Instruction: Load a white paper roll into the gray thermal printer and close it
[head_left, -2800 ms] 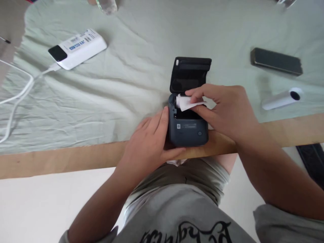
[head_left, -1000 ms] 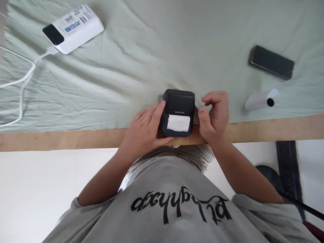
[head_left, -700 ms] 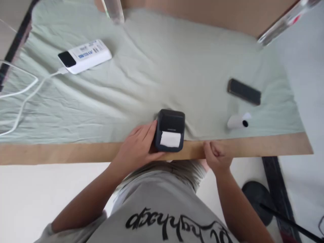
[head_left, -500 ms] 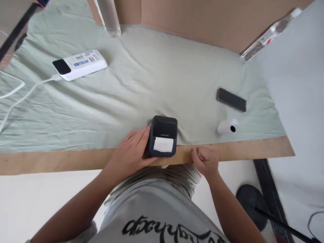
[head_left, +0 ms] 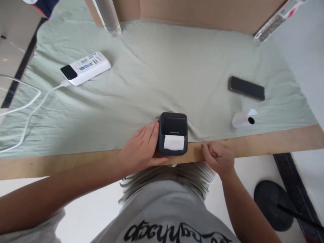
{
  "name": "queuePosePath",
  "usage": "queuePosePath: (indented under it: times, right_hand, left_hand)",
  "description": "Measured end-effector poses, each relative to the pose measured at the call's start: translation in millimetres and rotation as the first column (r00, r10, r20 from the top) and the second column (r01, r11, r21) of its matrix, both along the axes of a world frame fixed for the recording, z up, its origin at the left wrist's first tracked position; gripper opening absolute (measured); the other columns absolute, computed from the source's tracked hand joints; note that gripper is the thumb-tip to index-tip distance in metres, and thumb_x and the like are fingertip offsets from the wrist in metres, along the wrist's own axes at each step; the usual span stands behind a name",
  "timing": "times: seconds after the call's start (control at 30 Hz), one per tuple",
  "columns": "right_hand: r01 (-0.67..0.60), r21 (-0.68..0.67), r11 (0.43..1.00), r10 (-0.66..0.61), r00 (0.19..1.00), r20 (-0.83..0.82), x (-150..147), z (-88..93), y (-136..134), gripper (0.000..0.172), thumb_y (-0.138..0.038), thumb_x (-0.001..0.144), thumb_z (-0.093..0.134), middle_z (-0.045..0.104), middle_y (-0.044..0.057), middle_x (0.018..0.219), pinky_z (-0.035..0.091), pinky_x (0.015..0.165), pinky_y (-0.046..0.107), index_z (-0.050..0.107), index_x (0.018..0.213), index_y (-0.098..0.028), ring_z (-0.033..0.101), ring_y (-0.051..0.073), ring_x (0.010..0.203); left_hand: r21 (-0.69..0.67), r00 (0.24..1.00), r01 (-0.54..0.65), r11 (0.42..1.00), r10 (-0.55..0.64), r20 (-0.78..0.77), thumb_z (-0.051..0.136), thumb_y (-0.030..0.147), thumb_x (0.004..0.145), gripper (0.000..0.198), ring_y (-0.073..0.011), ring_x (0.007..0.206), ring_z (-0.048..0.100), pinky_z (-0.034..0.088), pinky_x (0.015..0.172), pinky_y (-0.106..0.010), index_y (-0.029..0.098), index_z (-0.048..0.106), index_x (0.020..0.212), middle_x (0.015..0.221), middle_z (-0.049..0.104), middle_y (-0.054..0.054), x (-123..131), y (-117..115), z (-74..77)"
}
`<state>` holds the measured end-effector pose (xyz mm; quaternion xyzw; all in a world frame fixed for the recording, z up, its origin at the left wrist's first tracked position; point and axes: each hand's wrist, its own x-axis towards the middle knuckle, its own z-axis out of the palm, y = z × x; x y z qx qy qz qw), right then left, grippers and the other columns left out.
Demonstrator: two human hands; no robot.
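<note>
A small dark thermal printer (head_left: 174, 123) sits at the near edge of the cloth, partly over the wooden strip. White paper (head_left: 173, 142) shows at its front slot. My left hand (head_left: 141, 145) holds the printer's left side, fingers along that side and thumb stretched past its near corner. On the wooden edge to the right of the printer, my right hand (head_left: 219, 157) is closed in a fist, apart from the printer. What the fist holds, if anything, is hidden. Farther right lies a white paper roll (head_left: 240, 119) with a dark core, its loose end sticking up.
Beyond the roll lies a black phone (head_left: 246, 88). A white power bank (head_left: 86, 69) with a plugged-in cable (head_left: 31, 114) is at left. Clear bottles (head_left: 108, 17) stand by a cardboard panel (head_left: 197, 13) at the back. A green cloth (head_left: 152, 71) covers the table.
The view has shifted, so the table things sit differently in the picture. My left forearm has swung outward. Both hands keep their places: left against the printer, right fist on the edge.
</note>
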<state>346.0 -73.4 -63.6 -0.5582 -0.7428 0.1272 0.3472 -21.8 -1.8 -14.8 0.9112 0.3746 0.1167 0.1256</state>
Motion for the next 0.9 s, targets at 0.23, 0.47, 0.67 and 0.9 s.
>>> queuePosePath:
  times: [0.23, 0.47, 0.67, 0.9]
  right_hand:
    - [0.078, -0.037, 0.996, -0.074, 0.993, 0.087, -42, 31.1, 32, 0.033, -0.022, 0.106, 0.059, 0.082, 0.014, 0.122, 0.069, 0.098, 0.044, 0.077, 0.133, -0.02, 0.079, 0.026, 0.113]
    - [-0.038, -0.028, 0.999, 0.042, 0.989, 0.139, -78, 23.6, 47, 0.076, -0.015, 0.101, 0.048, 0.075, 0.022, 0.164, 0.067, 0.123, 0.06, 0.057, 0.176, -0.019, 0.072, 0.037, 0.157]
    - [-0.048, -0.032, 0.998, 0.052, 0.989, 0.137, -73, 25.6, 80, 0.072, -0.02, 0.102, 0.053, 0.076, 0.021, 0.165, 0.068, 0.125, 0.063, 0.06, 0.174, -0.02, 0.076, 0.038, 0.151]
    - [-0.046, -0.057, 0.997, 0.053, 0.99, 0.129, -81, 21.7, 86, 0.067, -0.022, 0.104, 0.053, 0.083, 0.019, 0.152, 0.072, 0.113, 0.056, 0.063, 0.17, -0.021, 0.084, 0.035, 0.134]
  left_hand:
    - [0.171, 0.998, 0.061, 0.983, -0.065, 0.022, 0.075, 0.086, 0.108, 0.132, -0.0544, 0.165, 0.067, 0.061, 0.132, -0.063, -0.009, 0.027, 0.186, 0.176, 0.058, -0.047, -2, 12, -0.7]
    - [0.206, 0.996, 0.041, 0.978, -0.056, 0.067, 0.073, 0.083, 0.111, 0.128, -0.0526, 0.154, 0.076, 0.065, 0.126, -0.062, -0.009, 0.026, 0.187, 0.169, 0.065, -0.046, 0, 14, -9.0]
    - [0.146, 0.995, 0.039, 0.989, -0.052, 0.086, 0.073, 0.092, 0.106, 0.139, -0.0517, 0.161, 0.071, 0.062, 0.131, -0.065, 0.0, 0.015, 0.192, 0.178, 0.059, -0.043, -5, 48, -12.5]
    - [0.113, 0.997, 0.015, 0.993, -0.023, 0.068, 0.063, 0.089, 0.114, 0.131, -0.052, 0.168, 0.065, 0.06, 0.132, -0.063, -0.005, 0.013, 0.191, 0.179, 0.054, -0.047, -11, 30, -16.9]
